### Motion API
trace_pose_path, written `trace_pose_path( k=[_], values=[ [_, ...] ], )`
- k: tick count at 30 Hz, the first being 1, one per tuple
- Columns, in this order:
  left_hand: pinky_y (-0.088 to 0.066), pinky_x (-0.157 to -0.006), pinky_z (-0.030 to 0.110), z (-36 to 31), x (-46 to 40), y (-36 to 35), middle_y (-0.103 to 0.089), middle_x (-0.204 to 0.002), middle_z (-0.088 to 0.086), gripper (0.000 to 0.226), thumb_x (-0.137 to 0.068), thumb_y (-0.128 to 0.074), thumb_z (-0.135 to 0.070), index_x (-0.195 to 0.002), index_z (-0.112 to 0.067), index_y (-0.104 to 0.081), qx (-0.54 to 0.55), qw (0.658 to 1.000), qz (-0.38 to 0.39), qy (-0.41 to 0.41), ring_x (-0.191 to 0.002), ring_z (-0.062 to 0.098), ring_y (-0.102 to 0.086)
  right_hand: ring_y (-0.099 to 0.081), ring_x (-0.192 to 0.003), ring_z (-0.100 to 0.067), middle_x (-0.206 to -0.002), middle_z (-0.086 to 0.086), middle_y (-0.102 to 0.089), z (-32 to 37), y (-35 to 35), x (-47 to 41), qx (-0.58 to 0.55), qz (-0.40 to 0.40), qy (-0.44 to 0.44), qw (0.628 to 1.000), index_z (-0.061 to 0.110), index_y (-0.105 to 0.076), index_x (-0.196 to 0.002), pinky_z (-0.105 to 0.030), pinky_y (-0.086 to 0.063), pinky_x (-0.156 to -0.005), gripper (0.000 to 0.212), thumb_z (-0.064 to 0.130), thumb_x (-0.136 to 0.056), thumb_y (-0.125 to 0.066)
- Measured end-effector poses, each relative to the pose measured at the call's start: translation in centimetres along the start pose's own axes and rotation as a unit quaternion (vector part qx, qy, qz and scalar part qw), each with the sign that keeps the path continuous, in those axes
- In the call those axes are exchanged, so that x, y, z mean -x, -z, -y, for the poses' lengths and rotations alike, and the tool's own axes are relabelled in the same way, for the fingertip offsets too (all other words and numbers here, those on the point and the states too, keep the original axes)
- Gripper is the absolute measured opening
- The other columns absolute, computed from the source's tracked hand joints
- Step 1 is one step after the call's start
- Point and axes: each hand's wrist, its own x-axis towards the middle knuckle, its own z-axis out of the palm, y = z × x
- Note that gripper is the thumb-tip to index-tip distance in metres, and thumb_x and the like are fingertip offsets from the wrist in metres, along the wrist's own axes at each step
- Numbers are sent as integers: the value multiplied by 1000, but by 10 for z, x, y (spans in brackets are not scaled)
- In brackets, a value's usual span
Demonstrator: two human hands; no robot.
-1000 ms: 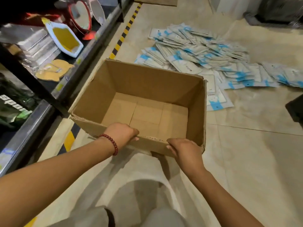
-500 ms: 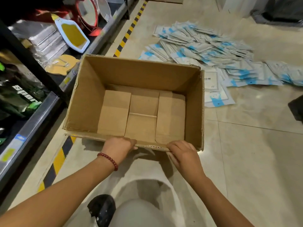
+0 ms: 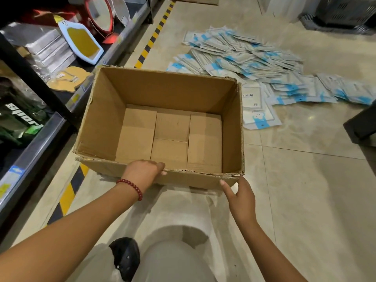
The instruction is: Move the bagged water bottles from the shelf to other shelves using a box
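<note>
An open, empty cardboard box [image 3: 233,127] sits on the tiled floor beside a dark metal shelf [image 3: 38,137]. My left hand [image 3: 142,171], with a red bead bracelet on the wrist, grips the box's near rim, fingers curled over the edge. My right hand [image 3: 241,197] hovers just off the box's near right corner, fingers loose and holding nothing. On the shelf's lower level at far left lie dark green bagged items [image 3: 18,121] with white lettering, partly hidden by the upright.
A big spread of white-and-blue flat packets [image 3: 254,60] covers the floor beyond the box. Mirrors and foil-wrapped packs [image 3: 81,39] fill the shelf's upper level. Yellow-black tape [image 3: 150,41] marks the floor along the shelf. A dark object [image 3: 362,125] stands at right.
The box has come down closer to the floor and nearer to me. My right hand has let go of the near rim and drawn back to the corner; my left still grips.
</note>
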Motion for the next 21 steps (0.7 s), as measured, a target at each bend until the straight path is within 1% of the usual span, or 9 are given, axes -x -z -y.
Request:
trace_pose_path(
  k=[2,4,7,10,12,14,16,20,21],
  values=[
    [-51,-79,34,-1,2,0,-62,-110,4,38,-101,-30,-40,-130,-20,-43,5,1000,-18,0,-97,23,-61,-58,-85,-13,-89,6,-63,4,3,1,-47,5,-16,999,16,-60,-100,-12,-39,-65,22,37,-91,-58],
    [-50,-80,34,-1,5,-1,-62,-112,4,40,-102,-26,-42,-130,-20,-44,12,1000,-24,1,-99,23,-60,-51,-69,-11,-74,6,-56,5,5,2,-56,15,-32,998,16,-54,-82,-13,-37,-55,21,33,-93,-57],
    [-49,-86,37,0,10,-4,-62,-116,4,47,-100,-22,-47,-129,-19,-46,41,999,-34,-5,-104,24,-59,-49,-70,-16,-74,-1,-56,5,6,3,-44,23,-65,997,8,-51,-78,-22,-36,-56,31,34,-93,-56],
    [-48,-89,38,2,14,-4,-62,-120,5,53,-99,-19,-51,-130,-20,-48,68,997,-35,-17,-107,24,-58,-54,-77,-18,-81,1,-59,6,11,5,-28,40,-86,995,10,-56,-85,-28,-39,-61,29,38,-92,-56],
    [-47,-92,38,2,17,-4,-59,-126,5,54,-99,-18,-51,-136,-21,-43,82,996,-24,-28,-113,24,-56,-56,-81,-17,-86,3,-61,9,18,6,-5,63,-87,994,13,-60,-92,-31,-40,-65,28,41,-92,-55],
    [-45,-95,36,1,19,-4,-55,-132,5,56,-99,-19,-51,-143,-21,-37,94,995,-17,-35,-118,24,-53,-57,-81,-17,-86,3,-61,14,23,3,63,77,-71,992,15,-61,-92,-31,-40,-66,29,43,-92,-53],
    [-43,-98,36,3,19,-4,-53,-135,6,57,-99,-21,-51,-144,-20,-34,101,994,-13,-36,-120,24,-51,-56,-79,-18,-83,2,-60,22,26,-2,129,75,-50,988,15,-61,-89,-30,-39,-62,28,41,-93,-51],
    [-41,-101,34,7,15,-3,-52,-138,5,54,-100,-21,-49,-143,-20,-37,133,990,-16,-38,-123,22,-50,-49,-61,-20,-62,-2,-50,37,34,-19,45,87,-85,992,10,-51,-66,-28,-33,-53,35,31,-93,-55],
    [-41,-101,34,8,14,-2,-52,-138,5,54,-100,-22,-48,-143,-20,-38,136,990,-12,-40,-124,21,-49,-47,-58,-19,-61,-2,-49,38,35,-22,62,99,-88,989,9,-49,-65,-28,-33,-53,36,32,-91,-56]
  ],
)
